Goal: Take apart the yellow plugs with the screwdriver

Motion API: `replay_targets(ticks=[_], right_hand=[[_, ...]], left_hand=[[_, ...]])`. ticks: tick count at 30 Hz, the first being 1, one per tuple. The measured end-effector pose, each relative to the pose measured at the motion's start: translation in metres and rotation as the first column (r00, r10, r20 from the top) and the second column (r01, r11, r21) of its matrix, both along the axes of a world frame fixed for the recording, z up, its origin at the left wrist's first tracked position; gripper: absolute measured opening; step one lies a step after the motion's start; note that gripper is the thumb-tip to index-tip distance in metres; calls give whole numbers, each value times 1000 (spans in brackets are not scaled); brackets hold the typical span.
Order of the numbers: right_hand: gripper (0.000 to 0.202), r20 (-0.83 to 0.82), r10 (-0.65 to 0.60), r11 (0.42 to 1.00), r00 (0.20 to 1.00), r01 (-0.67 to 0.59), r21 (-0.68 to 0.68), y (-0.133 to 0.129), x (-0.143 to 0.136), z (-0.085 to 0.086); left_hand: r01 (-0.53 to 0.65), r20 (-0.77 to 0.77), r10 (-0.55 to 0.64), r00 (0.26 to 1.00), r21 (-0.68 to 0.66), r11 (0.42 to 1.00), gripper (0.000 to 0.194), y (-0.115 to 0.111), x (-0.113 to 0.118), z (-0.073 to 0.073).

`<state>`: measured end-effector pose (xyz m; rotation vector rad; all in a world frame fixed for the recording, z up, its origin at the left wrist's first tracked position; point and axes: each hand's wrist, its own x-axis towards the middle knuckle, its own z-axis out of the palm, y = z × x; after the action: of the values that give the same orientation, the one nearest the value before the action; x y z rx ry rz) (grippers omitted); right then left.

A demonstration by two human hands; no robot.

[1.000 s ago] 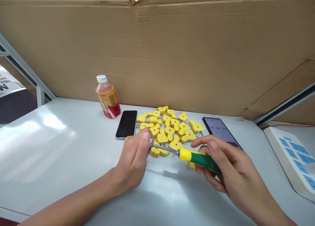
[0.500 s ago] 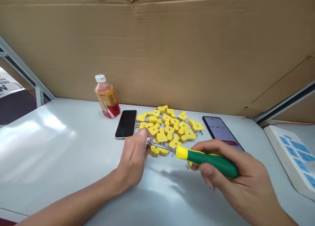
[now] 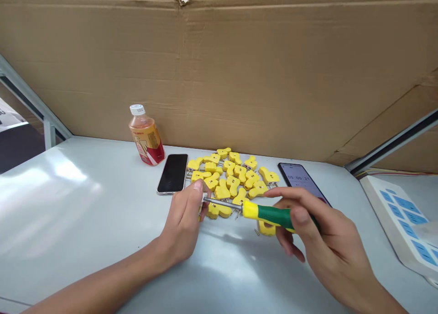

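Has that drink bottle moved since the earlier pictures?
No. Against the fixed cardboard wall behind it, the bottle stands in the same place; the whole view has just shifted slightly.

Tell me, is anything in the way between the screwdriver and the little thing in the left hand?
Nothing visible is. The screwdriver in the right hand runs straight to the small piece in the left hand, which hides most of that piece. The yellow plugs lie lower, on the table.
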<state>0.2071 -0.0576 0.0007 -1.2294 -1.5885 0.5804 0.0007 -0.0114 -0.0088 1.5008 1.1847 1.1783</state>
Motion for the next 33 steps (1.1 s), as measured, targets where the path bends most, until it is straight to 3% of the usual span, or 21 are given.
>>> replay_targets(ticks=[2,4,7,9,13,17,19,21,24,26,28,30,31,33], right_hand=[[20,34,-9,1000,999,9,-5,0,0,-1],[9,69,-46,996,997,41,79,0,1,0],[21,90,-32,984,995,16,178,0,4,5],[24,90,20,984,996,-35,175,1,5,7],[13,-29,48,999,998,-47,14,1,3,5],[45,-87,83,971,993,-100,-216,1,1,3],[33,-52,69,987,996,-76,-143,2,1,6],[9,-10,51,998,999,-51,22,5,3,11],[20,2,73,985,997,-72,158,8,4,15],[19,-72,98,993,993,-93,78,7,3,13],[17,-179,93,986,979,-116,-117,3,1,8],[35,-238,65,947,969,-135,-292,0,-1,3],[39,-236,55,936,970,-132,-325,0,-1,2],[28,-165,62,967,984,-100,-233,0,-2,1]], left_hand=[[1,-11,-1,1000,-1,1000,52,1,0,0],[5,-13,-5,1000,-13,1000,54,1,-1,0],[17,3,-16,1000,-22,1000,55,1,-1,1],[17,2,-17,1000,-10,1000,55,1,-1,2],[-1,-36,2,999,17,1000,55,1,-2,3],[-26,-73,28,997,31,999,54,3,-3,4],[-31,-73,33,997,30,999,55,3,-3,5],[-26,-75,29,997,33,999,55,3,-3,5],[-9,-94,13,995,53,999,56,2,-2,5],[-10,-88,15,996,52,999,55,1,-2,5],[-24,-69,27,997,45,999,54,1,-2,5],[-36,-65,39,997,43,998,54,1,-2,4],[-39,-69,43,997,45,998,54,1,-2,3],[-43,-80,46,996,41,998,54,2,-3,3]])
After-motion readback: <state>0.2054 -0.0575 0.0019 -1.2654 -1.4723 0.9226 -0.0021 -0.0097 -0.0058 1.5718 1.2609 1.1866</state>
